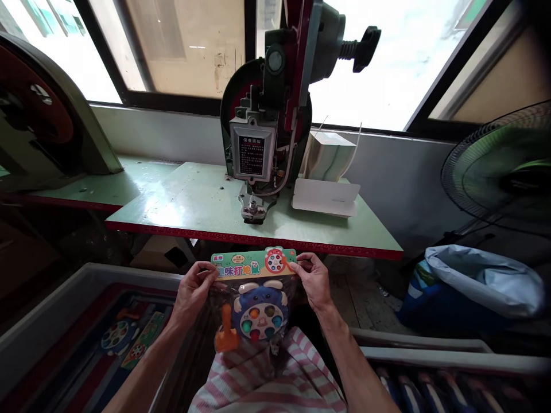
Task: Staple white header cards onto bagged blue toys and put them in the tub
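A bagged toy (260, 312) hangs upright in front of my lap: a blue animal-shaped whack-a-mole game with coloured buttons, beside an orange hammer (226, 330) in the same clear bag. Across its top runs a printed green and yellow header card (241, 267). My left hand (197, 289) pinches the card's left end between thumb and fingers. At the opposite end, my right hand (313, 278) grips the card's corner the same way. Just beyond the card stands a stapling machine (253, 152), its lower head (253, 212) over the table edge and apart from the bag.
The green table (193, 195) has a red front edge. A white box (327, 195) and a stack of cards (329, 155) sit right of the machine. A bin (92, 272) with a toy and card is at left; another bin (430, 355) holds several packs. A fan (508, 172) stands right.
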`<state>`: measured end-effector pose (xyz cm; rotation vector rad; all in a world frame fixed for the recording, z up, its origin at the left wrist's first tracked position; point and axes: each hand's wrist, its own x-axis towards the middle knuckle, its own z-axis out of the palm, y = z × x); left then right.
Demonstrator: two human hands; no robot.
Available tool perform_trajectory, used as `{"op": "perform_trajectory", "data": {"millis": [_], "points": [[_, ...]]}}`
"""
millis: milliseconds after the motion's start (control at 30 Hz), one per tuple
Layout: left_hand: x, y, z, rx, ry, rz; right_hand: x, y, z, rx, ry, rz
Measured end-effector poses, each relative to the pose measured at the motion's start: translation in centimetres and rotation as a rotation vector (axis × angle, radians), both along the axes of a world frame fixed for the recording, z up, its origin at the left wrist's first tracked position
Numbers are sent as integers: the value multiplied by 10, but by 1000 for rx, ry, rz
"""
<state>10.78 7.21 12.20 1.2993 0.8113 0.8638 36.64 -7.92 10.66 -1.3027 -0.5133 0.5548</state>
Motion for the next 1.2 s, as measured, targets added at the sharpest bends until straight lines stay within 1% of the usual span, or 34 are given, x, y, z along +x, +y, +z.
{"op": "perform_trajectory", "data": {"millis": [133,200,267,333,433,533,633,733,800,867,967,1200], "points": [[2,2,-4,-24,-17,-1,1,3,-3,2,7,-4],[3,1,-2,-21,-13,6,1,3,-4,3,12,-13],[4,1,3,-11,-9,15,2,2,-2,3,11,-20],[9,1,9,1,-15,1,6,1,4,3,9,-29],[24,8,21,28,-49,-43,21,3,19,20,11,-48],[49,26,37,106,-67,-67,44,12,40,81,13,-57],[79,53,57,186,-29,-70,70,30,59,101,-1,-45],[108,84,73,234,-21,-89,94,55,70,84,-34,-56],[125,103,78,249,-28,-95,108,72,73,82,-42,-74],[138,118,79,251,-34,-92,118,86,74,76,-41,-79],[151,133,76,241,-56,-92,129,100,74,60,-40,-89],[162,145,68,209,-78,-99,137,106,79,44,-23,-112]]}}
